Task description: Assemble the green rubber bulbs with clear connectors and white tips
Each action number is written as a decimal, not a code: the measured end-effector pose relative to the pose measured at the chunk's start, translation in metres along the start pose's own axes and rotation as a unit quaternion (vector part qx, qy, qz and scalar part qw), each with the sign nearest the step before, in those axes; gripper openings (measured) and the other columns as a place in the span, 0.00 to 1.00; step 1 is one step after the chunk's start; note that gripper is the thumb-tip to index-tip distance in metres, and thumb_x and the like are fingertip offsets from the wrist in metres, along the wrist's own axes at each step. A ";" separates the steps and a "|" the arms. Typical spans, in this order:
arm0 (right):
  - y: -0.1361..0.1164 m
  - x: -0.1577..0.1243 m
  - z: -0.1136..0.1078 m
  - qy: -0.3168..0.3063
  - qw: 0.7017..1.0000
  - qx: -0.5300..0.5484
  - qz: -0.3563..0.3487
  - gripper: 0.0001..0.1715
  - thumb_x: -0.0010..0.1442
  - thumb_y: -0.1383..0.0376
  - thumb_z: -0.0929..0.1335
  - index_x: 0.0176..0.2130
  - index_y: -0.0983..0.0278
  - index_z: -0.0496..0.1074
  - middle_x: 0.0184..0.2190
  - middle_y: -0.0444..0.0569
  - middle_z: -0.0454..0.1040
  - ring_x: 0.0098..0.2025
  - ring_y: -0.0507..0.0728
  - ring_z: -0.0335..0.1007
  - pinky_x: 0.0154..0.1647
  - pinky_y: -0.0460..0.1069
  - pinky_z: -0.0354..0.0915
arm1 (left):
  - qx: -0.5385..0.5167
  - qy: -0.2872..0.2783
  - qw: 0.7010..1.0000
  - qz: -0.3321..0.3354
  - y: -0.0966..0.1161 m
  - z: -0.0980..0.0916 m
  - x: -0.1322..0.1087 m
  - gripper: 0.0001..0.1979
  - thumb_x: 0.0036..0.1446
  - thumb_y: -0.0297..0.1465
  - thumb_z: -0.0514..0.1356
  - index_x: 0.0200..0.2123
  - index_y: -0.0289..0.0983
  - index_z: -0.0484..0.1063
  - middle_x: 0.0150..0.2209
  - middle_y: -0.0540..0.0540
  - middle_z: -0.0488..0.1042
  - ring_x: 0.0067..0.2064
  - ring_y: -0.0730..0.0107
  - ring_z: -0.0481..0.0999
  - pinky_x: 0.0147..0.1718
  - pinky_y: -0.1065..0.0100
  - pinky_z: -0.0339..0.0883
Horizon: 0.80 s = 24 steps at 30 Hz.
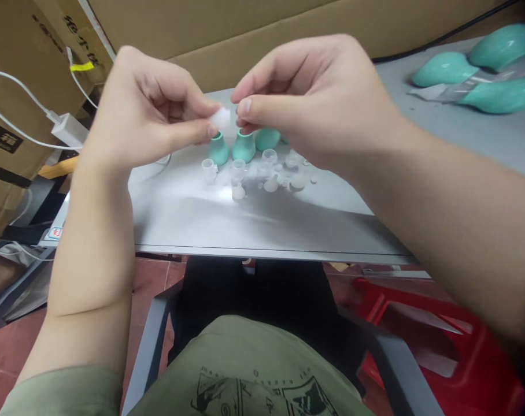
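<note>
My left hand (158, 110) pinches a small whitish translucent piece (221, 118) between thumb and fingertips, above the table. Just to the right of that piece, my right hand (301, 95) has its thumb and fingertips closed together. Whatever lies between the right fingertips is hidden or too small to name. Below the hands stand teal hollow pieces with narrow open necks, one on the left (218, 149) and another beside it (244, 147). In front of them lie clear plastic cups (209, 170) and pale, bulb-shaped soft parts (272, 184), with several tiny pieces scattered among them.
Teal rounded pieces with clear plastic wrapping (490, 92) lie at the table's right. A white adapter with cables (69, 130) is at the left. Cardboard (245, 40) stands behind the table (245, 231). A red plastic stool (453, 346) is below right, near the chair's armrests.
</note>
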State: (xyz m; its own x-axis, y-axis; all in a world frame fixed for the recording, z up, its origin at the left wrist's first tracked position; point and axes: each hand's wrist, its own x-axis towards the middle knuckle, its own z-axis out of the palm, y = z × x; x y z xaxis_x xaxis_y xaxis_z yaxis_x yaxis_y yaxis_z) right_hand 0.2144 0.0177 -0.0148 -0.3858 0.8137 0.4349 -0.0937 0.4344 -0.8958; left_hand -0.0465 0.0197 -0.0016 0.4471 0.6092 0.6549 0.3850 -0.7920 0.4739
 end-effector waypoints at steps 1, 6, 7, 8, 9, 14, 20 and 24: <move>0.000 -0.002 0.000 0.003 0.996 -0.077 -0.036 0.07 0.68 0.71 0.77 0.37 0.61 0.83 0.37 0.47 0.82 0.39 0.53 0.77 0.45 0.51 0.74 | 0.007 0.001 1.000 -0.027 0.009 -0.007 0.001 0.12 0.58 0.44 0.86 0.39 0.45 0.93 0.33 0.46 0.87 0.34 0.60 0.82 0.33 0.56 0.78; 0.008 -0.009 0.004 -0.124 0.900 -0.402 -0.113 0.09 0.69 0.66 0.74 0.36 0.59 0.85 0.47 0.55 0.83 0.57 0.67 0.74 0.65 0.63 0.70 | 0.089 -0.212 0.962 -0.144 0.043 -0.033 0.010 0.07 0.55 0.41 0.79 0.32 0.46 0.92 0.27 0.49 0.84 0.26 0.64 0.74 0.32 0.55 0.74; 0.009 -0.009 0.006 -0.154 0.872 -0.452 -0.112 0.11 0.71 0.65 0.72 0.37 0.60 0.85 0.49 0.57 0.83 0.60 0.71 0.72 0.65 0.65 0.69 | 0.107 -0.250 0.948 -0.167 0.046 -0.035 0.011 0.07 0.57 0.41 0.78 0.33 0.46 0.92 0.27 0.49 0.84 0.26 0.63 0.75 0.34 0.55 0.75; 0.010 -0.010 0.009 -0.177 0.845 -0.493 -0.106 0.13 0.72 0.63 0.71 0.38 0.60 0.86 0.51 0.59 0.82 0.63 0.74 0.70 0.64 0.66 0.69 | 0.125 -0.285 0.932 -0.188 0.047 -0.034 0.013 0.07 0.58 0.40 0.76 0.34 0.45 0.92 0.28 0.50 0.85 0.27 0.63 0.77 0.35 0.56 0.76; 0.010 -0.011 0.011 -0.192 0.827 -0.519 -0.098 0.14 0.73 0.63 0.70 0.39 0.60 0.87 0.53 0.61 0.81 0.66 0.76 0.68 0.63 0.68 0.68 | 0.146 -0.317 0.914 -0.206 0.048 -0.032 0.014 0.07 0.59 0.39 0.74 0.35 0.45 0.92 0.29 0.51 0.86 0.28 0.62 0.80 0.36 0.57 0.75; 0.005 -0.016 0.022 -0.215 0.782 -0.579 -0.088 0.15 0.72 0.60 0.71 0.35 0.63 0.83 0.51 0.63 0.80 0.67 0.80 0.65 0.65 0.71 0.65 | 0.224 -0.424 0.838 -0.262 0.048 -0.014 0.020 0.08 0.62 0.36 0.70 0.40 0.47 0.92 0.34 0.55 0.89 0.33 0.64 0.86 0.36 0.62 0.74; 0.007 -0.018 0.030 -0.226 0.764 -0.598 -0.083 0.14 0.72 0.62 0.70 0.36 0.66 0.81 0.53 0.66 0.79 0.69 0.80 0.65 0.70 0.73 0.65 | 0.231 -0.445 0.815 -0.289 0.043 -0.007 0.018 0.09 0.64 0.36 0.70 0.43 0.50 0.93 0.38 0.56 0.92 0.36 0.63 0.88 0.36 0.63 0.74; 0.013 -0.018 0.032 -0.210 0.770 -0.595 -0.092 0.08 0.67 0.62 0.74 0.35 0.64 0.81 0.51 0.64 0.79 0.69 0.80 0.66 0.72 0.74 0.66 | 0.169 -0.406 0.865 -0.241 0.039 -0.014 0.015 0.09 0.60 0.40 0.74 0.43 0.50 0.94 0.32 0.55 0.89 0.29 0.65 0.81 0.29 0.63 0.69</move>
State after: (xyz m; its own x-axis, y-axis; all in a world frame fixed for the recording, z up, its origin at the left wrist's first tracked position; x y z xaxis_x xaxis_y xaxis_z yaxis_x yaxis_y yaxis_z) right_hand 0.1907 -0.0031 -0.0373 -0.7522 0.6083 0.2532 0.6298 0.7767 0.0049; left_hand -0.0364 -0.0024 0.0353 0.5357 0.8014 -0.2660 0.8376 -0.4645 0.2876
